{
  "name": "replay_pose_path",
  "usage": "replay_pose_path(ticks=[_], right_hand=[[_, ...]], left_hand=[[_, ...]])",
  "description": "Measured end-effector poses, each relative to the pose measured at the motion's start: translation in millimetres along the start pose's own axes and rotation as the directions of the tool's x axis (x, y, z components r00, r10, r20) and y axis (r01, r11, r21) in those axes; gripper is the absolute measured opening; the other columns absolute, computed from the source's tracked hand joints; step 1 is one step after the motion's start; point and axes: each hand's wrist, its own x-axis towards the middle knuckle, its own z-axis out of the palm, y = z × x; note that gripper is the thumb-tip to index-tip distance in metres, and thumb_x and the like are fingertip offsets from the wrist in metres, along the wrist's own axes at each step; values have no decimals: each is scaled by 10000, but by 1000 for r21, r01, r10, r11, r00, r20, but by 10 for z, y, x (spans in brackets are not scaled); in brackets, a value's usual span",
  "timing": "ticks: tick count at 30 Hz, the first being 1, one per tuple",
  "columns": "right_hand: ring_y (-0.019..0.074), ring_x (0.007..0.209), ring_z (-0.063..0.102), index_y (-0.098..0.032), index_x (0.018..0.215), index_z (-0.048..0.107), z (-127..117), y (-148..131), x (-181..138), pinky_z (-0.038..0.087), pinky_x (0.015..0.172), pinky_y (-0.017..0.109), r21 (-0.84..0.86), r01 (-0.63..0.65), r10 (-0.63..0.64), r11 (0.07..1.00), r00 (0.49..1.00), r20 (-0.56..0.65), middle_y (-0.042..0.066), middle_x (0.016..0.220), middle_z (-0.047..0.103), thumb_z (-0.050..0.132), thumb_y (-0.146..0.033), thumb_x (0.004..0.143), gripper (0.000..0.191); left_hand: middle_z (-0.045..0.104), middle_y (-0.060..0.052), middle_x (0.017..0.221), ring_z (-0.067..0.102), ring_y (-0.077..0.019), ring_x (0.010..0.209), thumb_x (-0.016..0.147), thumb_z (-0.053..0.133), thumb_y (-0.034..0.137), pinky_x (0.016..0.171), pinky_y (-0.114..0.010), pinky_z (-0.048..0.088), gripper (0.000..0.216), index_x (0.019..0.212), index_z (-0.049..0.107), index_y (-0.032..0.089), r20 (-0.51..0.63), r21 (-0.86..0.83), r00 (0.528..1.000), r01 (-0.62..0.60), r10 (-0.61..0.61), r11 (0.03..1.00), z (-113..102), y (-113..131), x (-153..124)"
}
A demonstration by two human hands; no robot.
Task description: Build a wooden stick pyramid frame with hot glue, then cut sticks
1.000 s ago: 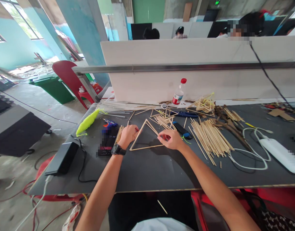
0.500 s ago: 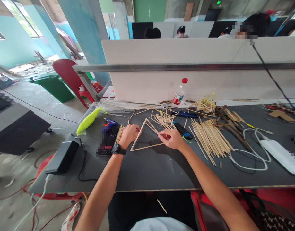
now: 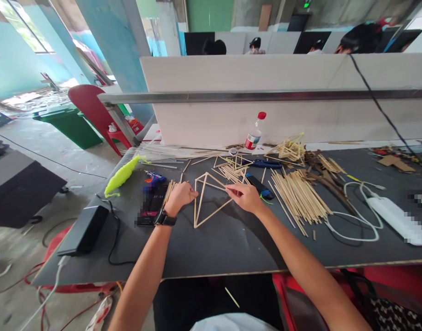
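Note:
A frame of thin wooden sticks (image 3: pixel 203 195), joined in triangles, is held over the dark tabletop (image 3: pixel 224 250). My left hand (image 3: pixel 179 196), with a black watch at the wrist, has its fingers closed at the frame's left side stick. On the other side, my right hand (image 3: pixel 247 196) pinches the frame's right corner between thumb and fingers. One corner of the frame points down toward me, low over the table. Loose sticks (image 3: pixel 171 191) and a phone (image 3: pixel 152 204) lie beside my left hand. A black and blue tool (image 3: pixel 261 186) lies just behind my right hand.
A large pile of sticks (image 3: pixel 302 195) lies to the right, with a white power strip (image 3: pixel 400 220) beyond. Behind are a bottle (image 3: pixel 255 133) and more stick frames (image 3: pixel 288 149). At left are a blue glue gun (image 3: pixel 155 177), a yellow-green pouch (image 3: pixel 123 176) and a black box (image 3: pixel 83 230).
The stick frame has turned, so its lower corner swings toward me and more of its left side shows. My left hand has shifted slightly left and down; my right hand keeps its pinch.

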Motion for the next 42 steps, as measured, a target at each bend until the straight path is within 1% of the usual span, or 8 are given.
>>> replay_pose_path(ticks=[5,13,15,18,23,29,35,42], right_hand=[[156,687,663,-266,1096,783,30,30,5,480,702,280,-15,-10,9,1000,999,-43,36,989,789,530,-420,1001,311],[141,641,639,-258,1075,778,76,65,18,491,676,276,-48,7,-13,999,992,-129,25,986,783,545,-400,998,284],[126,586,599,-260,1076,771,73,55,17,490,654,274,-37,21,-26,999,990,-138,14,981,777,553,-374,995,259],[111,546,561,-263,1075,760,73,21,14,485,627,272,-25,32,-35,999,987,-159,6,977,766,556,-346,992,236],[89,533,550,-257,1114,745,81,-96,-1,506,627,267,2,32,-31,999,975,-220,34,1035,728,543,-351,999,250],[80,574,600,-274,1215,706,125,-311,-44,549,641,260,17,60,-53,998,954,-294,66,1252,694,522,-336,1015,279],[111,740,701,-294,1287,679,213,-368,-77,566,635,232,-8,74,-73,997,947,-313,46,1360,670,513,-293,1029,307],[136,850,738,-299,1296,677,223,-366,-72,590,694,242,-38,80,-88,996,947,-308,20,1313,702,498,-274,1035,317]], left_hand=[[686,-78,586,639,-193,608,787,578,276,601,-271,402,281,552,699,180,212,-57,977,37,-24,998,-112,64,-30],[665,-19,565,475,-121,481,739,650,477,497,-251,327,348,605,737,168,421,-258,887,-84,190,962,-270,17,-78],[628,-4,548,472,-122,499,781,625,502,508,-256,319,384,631,734,165,276,-281,931,-159,239,946,-409,55,-146],[665,-2,650,546,-141,607,872,580,475,567,-254,369,365,746,746,175,-116,-346,953,-304,281,888,-601,163,-250],[706,-47,854,621,-154,743,916,615,361,601,-252,447,226,818,719,187,-583,-391,764,-562,276,729,-608,348,-334],[695,-61,983,645,-187,926,901,670,278,870,-351,509,100,865,729,206,-693,-281,622,-699,365,658,-344,442,-343],[705,-44,918,644,-186,873,893,684,265,871,-379,502,99,817,707,205,-743,-227,574,-701,345,676,-238,485,-356],[711,-48,912,647,-187,864,891,687,268,822,-362,516,93,827,711,205,-745,-249,583,-692,322,677,-227,511,-363]])
